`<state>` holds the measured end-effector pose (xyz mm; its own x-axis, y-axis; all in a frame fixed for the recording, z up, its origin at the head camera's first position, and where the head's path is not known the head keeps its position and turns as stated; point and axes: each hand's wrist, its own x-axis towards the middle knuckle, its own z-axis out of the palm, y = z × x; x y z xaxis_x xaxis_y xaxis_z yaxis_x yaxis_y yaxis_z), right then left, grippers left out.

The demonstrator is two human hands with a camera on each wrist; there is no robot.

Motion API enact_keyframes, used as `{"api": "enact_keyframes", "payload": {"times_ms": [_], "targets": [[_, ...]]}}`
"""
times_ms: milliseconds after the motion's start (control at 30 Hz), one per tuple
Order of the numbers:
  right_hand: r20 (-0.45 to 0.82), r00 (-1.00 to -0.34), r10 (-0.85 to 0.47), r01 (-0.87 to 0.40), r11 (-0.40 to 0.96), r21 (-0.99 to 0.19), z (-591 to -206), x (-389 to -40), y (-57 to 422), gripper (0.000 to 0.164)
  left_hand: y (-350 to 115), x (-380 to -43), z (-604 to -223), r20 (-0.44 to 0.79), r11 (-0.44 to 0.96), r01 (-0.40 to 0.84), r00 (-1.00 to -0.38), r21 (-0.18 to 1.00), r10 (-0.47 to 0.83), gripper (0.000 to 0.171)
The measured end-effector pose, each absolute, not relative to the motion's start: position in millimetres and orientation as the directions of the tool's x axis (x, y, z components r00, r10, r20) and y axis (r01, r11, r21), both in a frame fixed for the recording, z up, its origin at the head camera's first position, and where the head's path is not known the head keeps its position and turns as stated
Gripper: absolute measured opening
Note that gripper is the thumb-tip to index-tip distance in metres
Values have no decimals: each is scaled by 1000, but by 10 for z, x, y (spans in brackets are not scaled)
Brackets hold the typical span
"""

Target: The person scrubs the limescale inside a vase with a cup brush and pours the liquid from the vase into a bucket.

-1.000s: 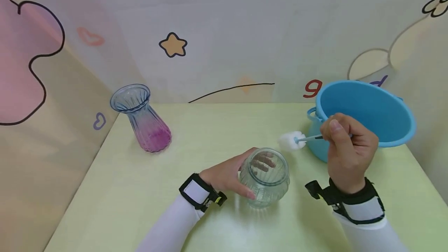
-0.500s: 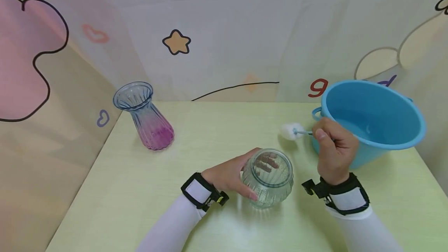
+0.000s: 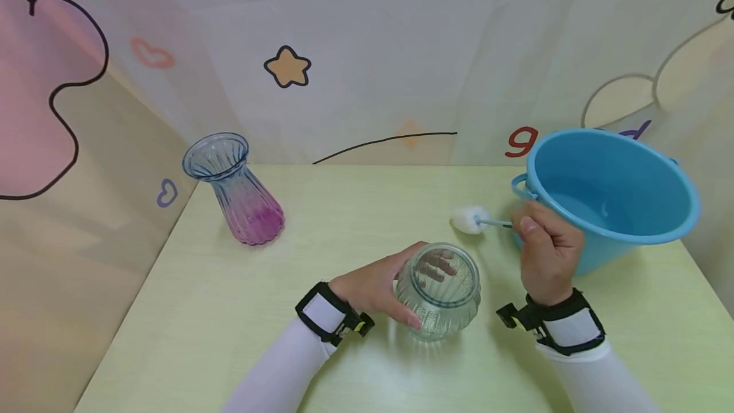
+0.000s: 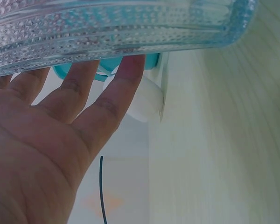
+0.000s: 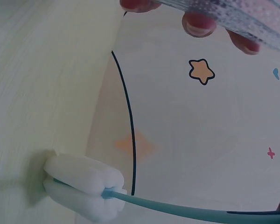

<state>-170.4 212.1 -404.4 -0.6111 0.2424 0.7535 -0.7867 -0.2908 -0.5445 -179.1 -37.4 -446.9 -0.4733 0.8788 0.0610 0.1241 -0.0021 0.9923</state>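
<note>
A clear ribbed glass jar [image 3: 444, 320] stands upright on the table, its round mouth facing up. My left hand [image 3: 381, 285] grips it from the left side, thumb in front and fingers behind the glass. In the left wrist view the fingers [image 4: 107, 102] reach up against the jar's wall [image 4: 130, 28]. To the right of the jar, my right hand [image 3: 547, 250] holds a sponge bottle brush by its blue handle [image 5: 177, 210]. The brush's white sponge head [image 3: 470, 219] points left, low over the table behind the jar.
A blue bucket [image 3: 619, 231] stands tilted in view at the back right, just behind my right hand. At the back left is a glass vase [image 3: 255, 209], blue above and pink below. A printed cloth wall [image 3: 367, 50] closes off the table's far edge.
My right hand has moved left and a little lower, off the front of the bucket, bringing the brush down nearer the table. The left hand and jar have stayed in place.
</note>
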Motion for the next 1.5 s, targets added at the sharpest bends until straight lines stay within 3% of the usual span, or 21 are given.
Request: {"api": "enact_keyframes", "payload": {"times_ms": [100, 267, 467, 800, 1033, 1300, 1500], "targets": [[740, -636, 219, -771, -208, -602, -4079, -1663, 2174, 31, -375, -1794, -4470, 64, -6, 124, -468, 992, 881, 98], [715, -690, 113, -697, 162, -698, -4112, -1524, 2268, 20, -378, -1794, -4457, 61, 6, 141, -469, 990, 881, 99], [713, -699, -48, -649, 461, -605, -4136, -1382, 2370, 13, -378, -1783, -4447, 51, 30, 159, -483, 987, 874, 99], [626, -770, -119, -528, 670, -522, -4120, -1088, 2567, 28, -366, -1781, -4442, 54, 20, 149, -472, 989, 880, 99], [498, -851, -167, -431, 764, -479, -4195, -949, 2696, 36, -370, -1774, -4436, 67, -7, 132, -461, 991, 885, 99], [412, -875, -254, -428, 804, -412, -4372, -890, 2830, 43, -364, -1768, -4444, 52, -5, 103, -461, 995, 886, 100], [275, -925, -262, -359, 837, -413, -4458, -893, 2856, 47, -351, -1768, -4453, 71, -34, 89, -454, 995, 888, 102]]}}
